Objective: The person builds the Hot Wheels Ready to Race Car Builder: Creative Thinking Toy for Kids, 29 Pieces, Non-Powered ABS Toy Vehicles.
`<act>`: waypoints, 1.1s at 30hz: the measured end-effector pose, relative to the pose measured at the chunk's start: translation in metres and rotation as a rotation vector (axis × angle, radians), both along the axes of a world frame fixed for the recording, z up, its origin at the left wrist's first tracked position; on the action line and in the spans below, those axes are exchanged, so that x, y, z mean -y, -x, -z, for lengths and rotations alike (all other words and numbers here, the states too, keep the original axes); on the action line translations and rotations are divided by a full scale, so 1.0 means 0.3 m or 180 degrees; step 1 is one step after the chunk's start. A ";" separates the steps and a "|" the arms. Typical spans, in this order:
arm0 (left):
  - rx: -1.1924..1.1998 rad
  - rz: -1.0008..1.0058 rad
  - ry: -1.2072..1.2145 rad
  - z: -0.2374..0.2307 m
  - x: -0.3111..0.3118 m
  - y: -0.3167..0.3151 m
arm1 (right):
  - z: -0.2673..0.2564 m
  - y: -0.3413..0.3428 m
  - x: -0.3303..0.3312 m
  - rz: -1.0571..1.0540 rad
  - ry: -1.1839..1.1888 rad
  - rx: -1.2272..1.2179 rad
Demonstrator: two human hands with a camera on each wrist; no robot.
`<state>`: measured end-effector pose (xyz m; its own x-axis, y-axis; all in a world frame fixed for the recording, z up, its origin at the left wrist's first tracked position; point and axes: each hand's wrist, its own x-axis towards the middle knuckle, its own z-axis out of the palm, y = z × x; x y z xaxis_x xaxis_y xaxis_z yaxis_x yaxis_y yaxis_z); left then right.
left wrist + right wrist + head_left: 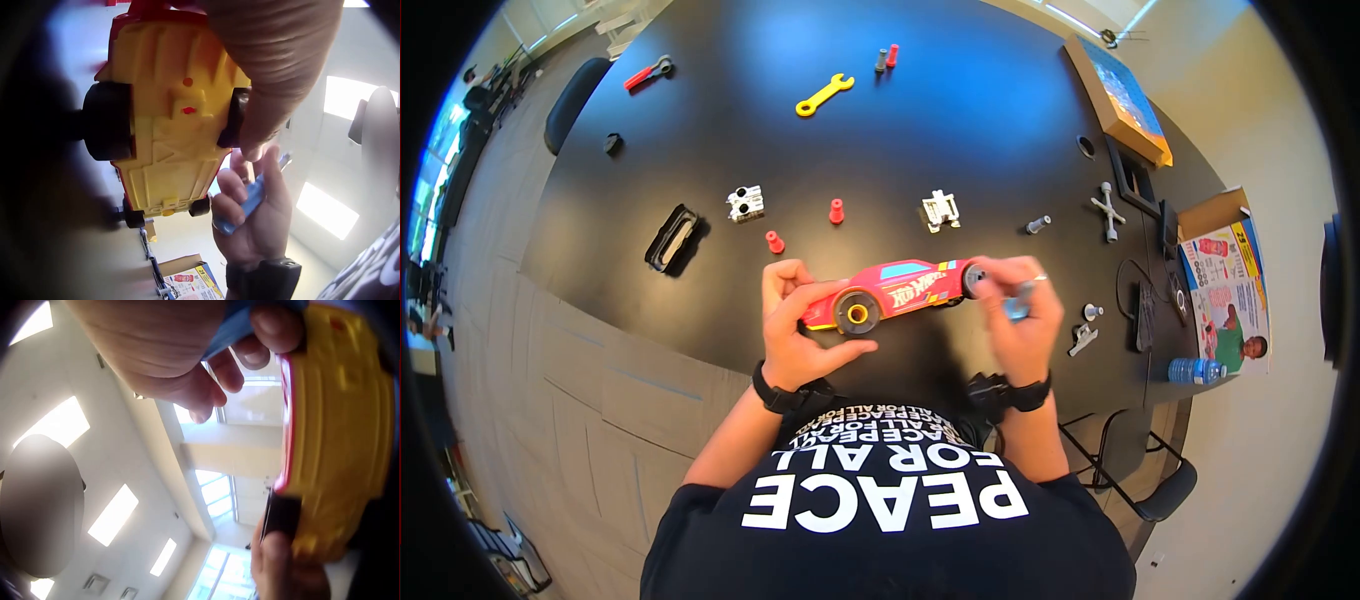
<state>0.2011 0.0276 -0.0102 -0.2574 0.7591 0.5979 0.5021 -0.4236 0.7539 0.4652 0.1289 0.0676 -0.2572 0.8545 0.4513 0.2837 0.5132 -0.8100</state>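
Note:
A red toy race car (905, 288) with a blue window and black wheels is held over the near side of the table, its nose to the right. My left hand (792, 330) grips its rear end, thumb by the rear wheel (858, 313). In the left wrist view the car's yellow underside (172, 140) shows. My right hand (1028, 325) is at the front wheel (974, 281), with a blue-handled tool (252, 201) in its curled fingers. That tool has a thin grey tip; the right wrist view shows its handle under the fingers beside the car.
On the black table (700, 130) lie a yellow wrench (825, 95), a red-handled ratchet (648, 72), white engine-like parts (745, 203), a black frame (672, 240), red pegs (836, 211) and a grey cross-shaped wrench (1108, 213). Boxes (1228, 280) and a water bottle (1196, 371) stand at the right.

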 end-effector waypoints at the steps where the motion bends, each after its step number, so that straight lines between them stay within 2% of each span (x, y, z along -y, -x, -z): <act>1: -0.0037 -0.0037 -0.0041 0.003 0.005 0.004 | 0.000 -0.071 -0.017 0.0315 -0.0041 0.0258; 2: -0.0061 -0.0023 -0.0029 0.009 0.013 0.008 | 0.001 -0.140 -0.033 0.0626 -0.0079 0.0514; 3: -0.0062 0.0007 -0.0028 0.013 0.019 0.008 | 0.006 -0.198 -0.046 0.0655 -0.0075 0.0514; 5: 0.0053 0.0018 0.0047 0.018 0.029 0.004 | 0.029 -0.304 -0.079 0.1090 0.0019 0.1315; 9: -0.0071 0.0013 0.0156 0.000 0.047 0.004 | 0.166 -0.372 -0.211 0.0876 -0.0018 0.1899; 13: -0.0100 -0.0030 0.0111 -0.011 0.051 -0.003 | 0.250 -0.325 -0.375 0.0451 0.0268 0.1820; 14: -0.0196 -0.0044 0.0113 -0.022 0.056 -0.006 | 0.279 -0.313 -0.410 0.0575 -0.0074 0.1881; 17: -0.0299 -0.0064 0.0119 -0.050 0.066 -0.007 | 0.255 -0.291 -0.459 0.0708 -0.0197 0.2032; 18: -0.0312 0.0005 0.0120 -0.057 0.069 -0.008 | 0.243 -0.275 -0.451 0.0846 0.0041 0.1718; 19: -0.0303 -0.0064 0.0122 -0.063 0.072 -0.009 | 0.250 -0.273 -0.450 0.0731 0.0015 0.1390; 21: -0.0314 -0.0002 0.0142 -0.074 0.073 -0.017 | 0.103 -0.183 -0.327 0.0247 0.1069 0.0169; 23: -0.0248 0.0004 0.0210 -0.084 0.079 -0.030 | -0.049 -0.101 -0.156 -0.0465 0.1502 -0.0491; 27: -0.0339 0.0077 0.0312 -0.088 0.084 -0.049 | -0.185 -0.005 0.059 -0.1978 0.2225 -0.0455; 28: -0.0459 0.0068 0.0298 -0.095 0.084 -0.054 | -0.177 0.021 0.076 -0.1940 0.2224 -0.0469; 30: -0.0506 0.0103 0.0235 -0.106 0.082 -0.063 | -0.157 0.066 0.089 -0.2289 0.3013 -0.0264; 33: -0.0693 0.0098 0.0068 -0.106 0.082 -0.062 | -0.105 0.100 0.099 -0.2150 0.2997 -0.0049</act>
<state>0.2197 0.0031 0.0215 -0.1004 0.7778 0.6205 0.6412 -0.4263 0.6381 0.4354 0.0992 0.0991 -0.7893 0.5447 -0.2834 0.1685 -0.2517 -0.9530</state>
